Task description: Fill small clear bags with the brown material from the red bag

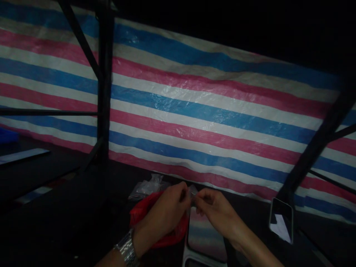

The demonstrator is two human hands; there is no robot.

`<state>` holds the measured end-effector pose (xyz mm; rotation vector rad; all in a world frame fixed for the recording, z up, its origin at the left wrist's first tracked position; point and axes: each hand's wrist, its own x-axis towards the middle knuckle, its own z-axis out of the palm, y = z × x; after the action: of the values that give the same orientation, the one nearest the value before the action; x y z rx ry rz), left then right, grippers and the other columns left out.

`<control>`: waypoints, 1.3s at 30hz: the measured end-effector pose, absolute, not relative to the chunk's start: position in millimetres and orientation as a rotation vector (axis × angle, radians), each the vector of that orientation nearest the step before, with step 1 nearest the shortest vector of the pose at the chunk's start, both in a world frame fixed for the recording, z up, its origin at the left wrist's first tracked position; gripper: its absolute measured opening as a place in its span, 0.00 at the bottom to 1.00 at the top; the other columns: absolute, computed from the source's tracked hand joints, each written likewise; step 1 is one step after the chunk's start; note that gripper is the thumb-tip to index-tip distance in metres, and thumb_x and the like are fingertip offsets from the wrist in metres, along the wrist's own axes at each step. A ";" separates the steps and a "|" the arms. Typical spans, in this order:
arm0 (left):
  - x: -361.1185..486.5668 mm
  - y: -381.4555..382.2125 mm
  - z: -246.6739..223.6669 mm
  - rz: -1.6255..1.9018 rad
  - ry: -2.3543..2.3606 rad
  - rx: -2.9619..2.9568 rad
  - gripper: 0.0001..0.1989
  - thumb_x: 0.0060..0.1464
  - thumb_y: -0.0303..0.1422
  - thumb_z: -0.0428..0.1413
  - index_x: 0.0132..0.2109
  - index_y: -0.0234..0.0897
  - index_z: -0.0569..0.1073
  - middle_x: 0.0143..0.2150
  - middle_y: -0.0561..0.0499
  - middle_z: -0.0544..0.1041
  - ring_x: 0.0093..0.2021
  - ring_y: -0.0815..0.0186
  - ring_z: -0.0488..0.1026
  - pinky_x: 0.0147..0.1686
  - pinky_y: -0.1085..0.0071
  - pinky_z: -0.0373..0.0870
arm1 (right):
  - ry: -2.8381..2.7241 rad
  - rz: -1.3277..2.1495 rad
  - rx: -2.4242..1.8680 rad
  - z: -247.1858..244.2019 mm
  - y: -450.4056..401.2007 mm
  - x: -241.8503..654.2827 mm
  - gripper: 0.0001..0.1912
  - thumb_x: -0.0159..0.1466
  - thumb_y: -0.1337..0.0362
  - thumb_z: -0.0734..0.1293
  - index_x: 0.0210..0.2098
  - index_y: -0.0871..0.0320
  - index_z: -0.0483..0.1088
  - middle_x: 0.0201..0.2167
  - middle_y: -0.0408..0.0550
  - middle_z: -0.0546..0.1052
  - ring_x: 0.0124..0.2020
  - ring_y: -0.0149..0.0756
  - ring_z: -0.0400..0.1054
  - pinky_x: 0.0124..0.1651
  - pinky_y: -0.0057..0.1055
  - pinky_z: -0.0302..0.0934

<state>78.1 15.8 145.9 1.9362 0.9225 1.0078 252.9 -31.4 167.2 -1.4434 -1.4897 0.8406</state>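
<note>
My left hand, with a metal-band watch on its wrist, is closed in a pinch above a red container. Close beside it my right hand is pinching too. Between the two sets of fingertips shows a small clear plastic bag, gripped from both sides. Just below the hands lies a flat device with a glossy, reflective screen in a pale frame. The inside of the red container is mostly hidden by my left forearm.
Crumpled clear plastic lies behind the red container. A phone leans by the dark post on the right. Dark frame posts stand before a striped plastic sheet. A flat pale-topped object lies far left.
</note>
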 end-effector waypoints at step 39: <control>21.1 38.7 108.8 1.139 0.814 1.068 0.33 0.41 0.59 0.71 0.43 0.39 0.75 0.40 0.48 0.85 0.43 0.58 0.82 0.51 0.62 0.76 | -2.400 0.045 -1.350 137.8 -17.5 198.3 0.13 0.70 0.66 0.70 0.54 0.54 0.74 0.54 0.49 0.80 0.59 0.46 0.71 0.66 0.43 0.58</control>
<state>21.1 38.7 108.8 1.0679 0.8135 1.1389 198.3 -17.5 137.8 -1.3496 -2.4004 0.0453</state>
